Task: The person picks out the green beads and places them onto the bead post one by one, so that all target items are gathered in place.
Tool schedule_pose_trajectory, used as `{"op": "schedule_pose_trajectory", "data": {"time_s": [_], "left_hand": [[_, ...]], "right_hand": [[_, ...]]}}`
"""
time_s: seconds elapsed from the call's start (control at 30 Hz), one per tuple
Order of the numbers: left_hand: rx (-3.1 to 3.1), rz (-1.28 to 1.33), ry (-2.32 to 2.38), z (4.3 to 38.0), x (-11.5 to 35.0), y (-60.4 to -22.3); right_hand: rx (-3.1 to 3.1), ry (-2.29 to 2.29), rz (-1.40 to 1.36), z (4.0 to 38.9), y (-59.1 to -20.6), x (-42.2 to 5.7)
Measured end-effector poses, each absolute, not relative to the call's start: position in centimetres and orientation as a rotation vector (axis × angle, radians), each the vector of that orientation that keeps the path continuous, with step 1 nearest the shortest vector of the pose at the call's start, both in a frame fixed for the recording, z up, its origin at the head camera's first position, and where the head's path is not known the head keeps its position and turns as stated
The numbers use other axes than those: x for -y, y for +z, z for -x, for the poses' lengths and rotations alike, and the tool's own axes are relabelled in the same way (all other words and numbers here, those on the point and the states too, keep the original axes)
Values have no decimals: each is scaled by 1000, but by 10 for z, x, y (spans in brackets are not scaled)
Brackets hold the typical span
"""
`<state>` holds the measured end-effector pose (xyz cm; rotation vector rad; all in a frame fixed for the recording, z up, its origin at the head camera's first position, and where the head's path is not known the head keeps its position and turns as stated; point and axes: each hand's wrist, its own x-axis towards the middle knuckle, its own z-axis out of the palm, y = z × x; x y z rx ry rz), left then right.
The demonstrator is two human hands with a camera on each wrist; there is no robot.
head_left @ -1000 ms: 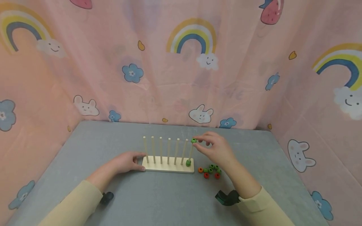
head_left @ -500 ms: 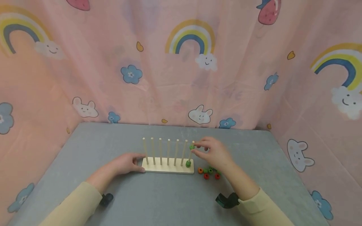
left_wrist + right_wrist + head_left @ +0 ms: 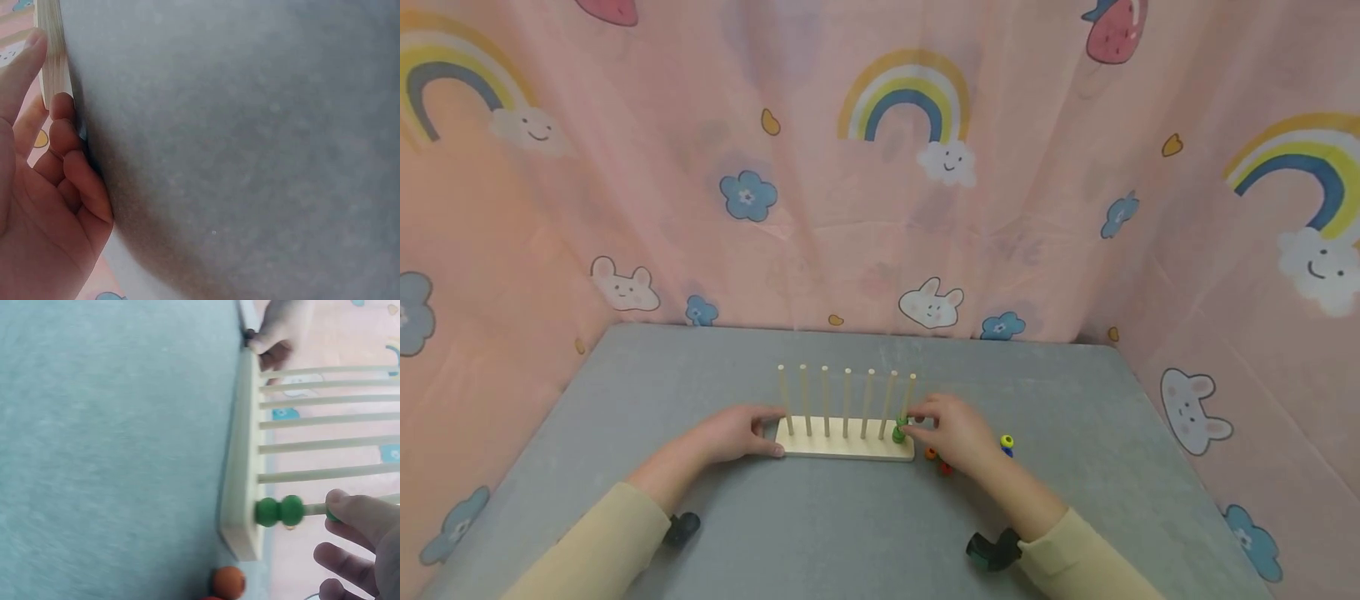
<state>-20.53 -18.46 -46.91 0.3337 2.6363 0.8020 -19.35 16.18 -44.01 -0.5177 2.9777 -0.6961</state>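
A pale wooden peg board (image 3: 842, 448) with a row of several upright pegs stands on the table. My left hand (image 3: 741, 432) grips its left end, thumb at the front corner and fingers behind; the left wrist view shows the fingertips at the board's end (image 3: 55, 69). Over the rightmost peg, my right hand (image 3: 958, 433) pinches a green bead (image 3: 332, 516) between thumb and finger, mostly covered by the thumb. That bead is threaded on the peg. Below it, two green beads (image 3: 280, 511) sit stacked against the base. The other pegs are bare.
By the board's right end lie an orange bead (image 3: 229, 582) and a red bead (image 3: 946, 469), partly behind my right hand. A yellow bead (image 3: 1007, 441) and a blue bead (image 3: 1007, 452) show beyond the right wrist. A pink patterned curtain (image 3: 820, 250) surrounds the grey table (image 3: 820, 533).
My right hand has brought the green bead from above the rightmost peg onto it and down toward the stacked beads. The left hand has stayed at the board's end.
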Motion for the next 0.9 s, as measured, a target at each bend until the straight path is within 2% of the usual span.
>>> {"op": "schedule_pose_trajectory", "data": {"time_s": [0.47,0.9], "left_hand": [[-2648,-337,825,205,184,-471],[-2637,-322,827,206,184,-470]], "right_hand": [[-2915,-751,468,196,-458,-164],[-2882,-778,461,196,-454,-175]]}}
